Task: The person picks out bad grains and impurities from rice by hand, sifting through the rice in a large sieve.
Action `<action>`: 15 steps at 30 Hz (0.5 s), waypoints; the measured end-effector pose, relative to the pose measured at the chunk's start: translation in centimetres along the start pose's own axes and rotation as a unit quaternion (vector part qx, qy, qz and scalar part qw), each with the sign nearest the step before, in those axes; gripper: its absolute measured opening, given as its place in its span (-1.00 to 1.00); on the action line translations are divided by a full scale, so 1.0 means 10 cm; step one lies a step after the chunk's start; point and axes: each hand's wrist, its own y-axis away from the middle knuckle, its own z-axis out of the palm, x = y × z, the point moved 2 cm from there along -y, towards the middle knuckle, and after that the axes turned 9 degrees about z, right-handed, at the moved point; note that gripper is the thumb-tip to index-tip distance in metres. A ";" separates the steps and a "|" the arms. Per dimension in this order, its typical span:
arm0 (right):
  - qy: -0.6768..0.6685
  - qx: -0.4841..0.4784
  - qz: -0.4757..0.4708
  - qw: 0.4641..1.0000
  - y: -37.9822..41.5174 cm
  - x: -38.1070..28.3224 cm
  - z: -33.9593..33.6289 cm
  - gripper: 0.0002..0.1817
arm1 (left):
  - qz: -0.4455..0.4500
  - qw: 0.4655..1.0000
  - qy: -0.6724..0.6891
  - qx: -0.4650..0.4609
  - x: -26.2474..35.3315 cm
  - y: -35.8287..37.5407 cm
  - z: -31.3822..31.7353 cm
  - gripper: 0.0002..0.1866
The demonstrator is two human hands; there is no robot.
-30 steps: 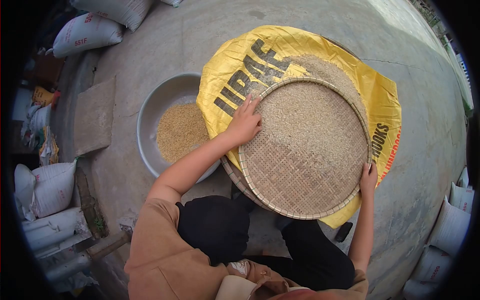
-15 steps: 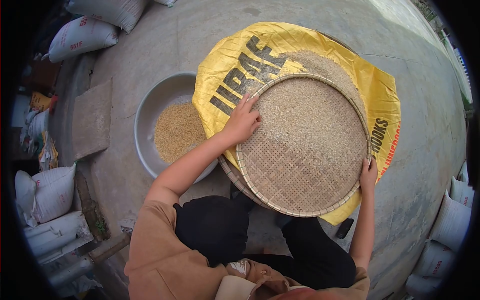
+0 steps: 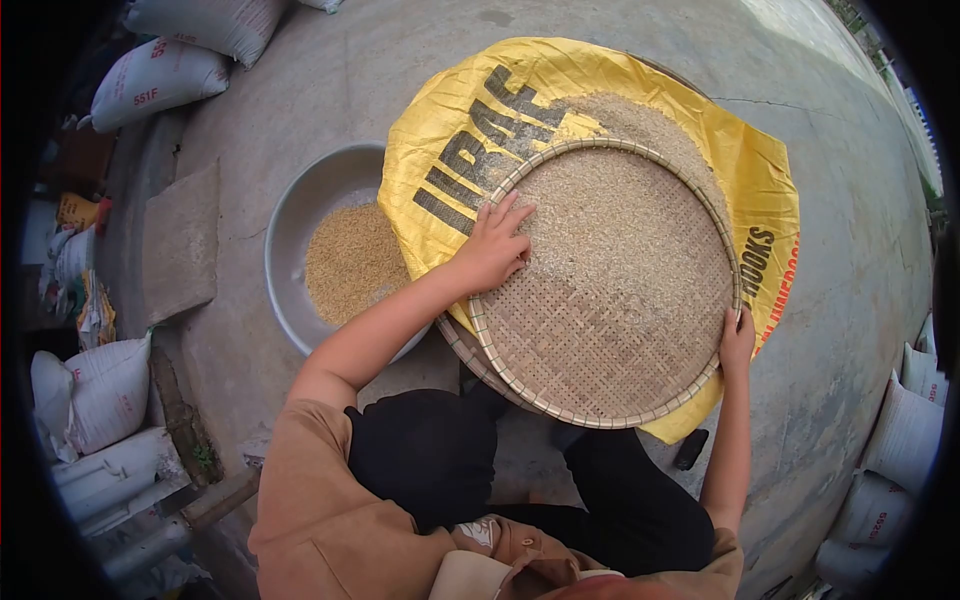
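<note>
A round woven bamboo winnowing tray (image 3: 610, 365) is tilted in front of my lap. Pale grain husks (image 3: 610, 225) cover its far part, leaving the weave bare nearest me. My left hand (image 3: 492, 250) lies over the tray's left rim, fingers outstretched and apart, their tips at the husks. At the lower right, my right hand (image 3: 738, 340) grips the rim. Beneath the tray is a yellow woven sack (image 3: 430, 150) with black lettering, with more husks (image 3: 655, 120) heaped on it. The rim of a second tray (image 3: 470, 355) peeks out at the lower left.
Left of the sack stands a metal basin (image 3: 290, 220) with golden grain (image 3: 350, 265) in it. White filled sacks (image 3: 160, 80) lie at the upper left, with others (image 3: 905, 430) along the right. A small black object (image 3: 690, 450) is on the concrete floor (image 3: 320, 95).
My left hand has slid slightly inward over the rim, its fingers reaching further over the husks. My right hand keeps its hold. The whole view has shifted a little.
</note>
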 end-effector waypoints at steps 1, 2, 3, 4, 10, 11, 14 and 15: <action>0.000 0.000 0.001 1.000 0.00 0.01 0.00 -0.63 | 0.000 1.000 0.000 -0.012 0.00 0.00 0.00 -0.82; 0.002 0.002 0.000 1.000 -0.01 0.02 0.00 -0.63 | 0.000 1.000 0.000 -0.012 0.00 0.01 -0.01 -0.82; 0.004 0.003 -0.001 1.000 -0.01 0.02 0.00 -0.62 | -0.001 1.000 0.009 -0.013 0.00 0.01 -0.02 -0.82; 0.004 0.003 0.000 1.000 0.00 0.02 0.01 -0.62 | -0.002 1.000 0.019 -0.014 0.00 0.02 -0.02 -0.82; 0.006 0.018 -0.005 1.000 -0.02 0.05 0.02 -0.60 | -0.014 1.000 0.012 -0.004 0.02 0.02 0.03 -0.79; 0.004 0.013 -0.004 1.000 -0.02 0.06 0.02 -0.60 | -0.014 1.000 0.013 -0.004 0.02 0.02 0.03 -0.79; -0.001 0.008 -0.005 1.000 -0.03 0.07 0.02 -0.60 | -0.019 1.000 0.010 -0.022 0.04 0.01 0.02 -0.84; -0.004 0.008 -0.007 1.000 -0.02 0.07 0.02 -0.60 | -0.020 0.999 0.009 -0.023 0.03 0.01 0.03 -0.86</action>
